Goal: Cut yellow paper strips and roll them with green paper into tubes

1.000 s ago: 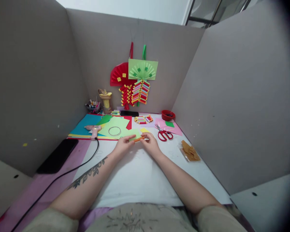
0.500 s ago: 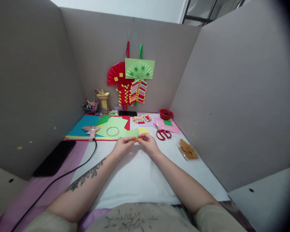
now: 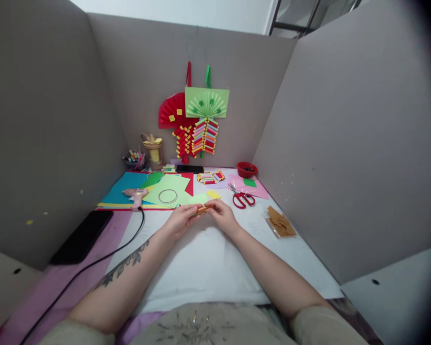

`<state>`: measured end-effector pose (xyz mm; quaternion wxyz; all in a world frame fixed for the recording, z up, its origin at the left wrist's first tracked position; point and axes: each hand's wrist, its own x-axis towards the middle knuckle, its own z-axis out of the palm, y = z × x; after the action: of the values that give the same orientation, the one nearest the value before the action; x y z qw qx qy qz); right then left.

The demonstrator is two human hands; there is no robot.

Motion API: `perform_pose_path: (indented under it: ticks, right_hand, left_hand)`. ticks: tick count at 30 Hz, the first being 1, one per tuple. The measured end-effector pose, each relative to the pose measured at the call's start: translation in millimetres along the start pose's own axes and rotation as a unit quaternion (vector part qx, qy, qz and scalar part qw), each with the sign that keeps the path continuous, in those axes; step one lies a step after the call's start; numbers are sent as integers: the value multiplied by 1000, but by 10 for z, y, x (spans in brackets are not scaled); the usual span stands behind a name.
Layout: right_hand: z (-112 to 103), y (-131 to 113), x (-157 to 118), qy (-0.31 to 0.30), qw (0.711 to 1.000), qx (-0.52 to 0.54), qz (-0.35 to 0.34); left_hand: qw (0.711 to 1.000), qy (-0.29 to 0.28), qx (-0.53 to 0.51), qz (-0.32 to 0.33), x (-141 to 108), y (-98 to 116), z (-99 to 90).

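Observation:
Both hands meet over the white table covering. My left hand (image 3: 182, 220) pinches the left end of a small orange paper roll (image 3: 202, 209). Its other end is between the fingers of my right hand (image 3: 221, 214). Fingers hide much of the roll. Just beyond the hands lie a light green paper piece (image 3: 198, 198) and a small yellow paper piece (image 3: 213, 194). Several finished paper rolls (image 3: 210, 177) in mixed colours are grouped farther back. Red-handled scissors (image 3: 243, 199) rest to the right of my right hand.
A pink glue gun (image 3: 139, 197) with a black cable sits on coloured paper sheets at left, near a wire ring (image 3: 168, 196). At right are a bag of brown pieces (image 3: 280, 222) and a red bowl (image 3: 247, 169). Paper fan decorations (image 3: 207, 108) hang on the grey partition.
The orange roll has tilted, and the hands have turned slightly around it. The light green paper that stood up behind the fingers now looks lower and flatter.

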<state>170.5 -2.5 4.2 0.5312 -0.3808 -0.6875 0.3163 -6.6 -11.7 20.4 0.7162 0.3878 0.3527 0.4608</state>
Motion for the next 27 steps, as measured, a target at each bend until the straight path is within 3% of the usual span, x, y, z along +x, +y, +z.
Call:
perform_pose_path:
  ticks: [4, 10, 19, 27]
  right_hand:
    - [1, 26, -4, 34, 996, 60, 58]
    - [31, -48, -20, 43, 987, 120, 96]
    - [46, -125, -37, 69, 980, 163, 97]
    - [122, -111, -70, 65, 979, 171, 92]
  left_hand:
    - [993, -21, 106, 50, -43, 8, 61]
    - [955, 100, 252, 118, -47, 24, 115]
    - [953, 129, 232, 145, -49, 40, 95]
    - [953, 102, 242, 152, -64, 27, 125]
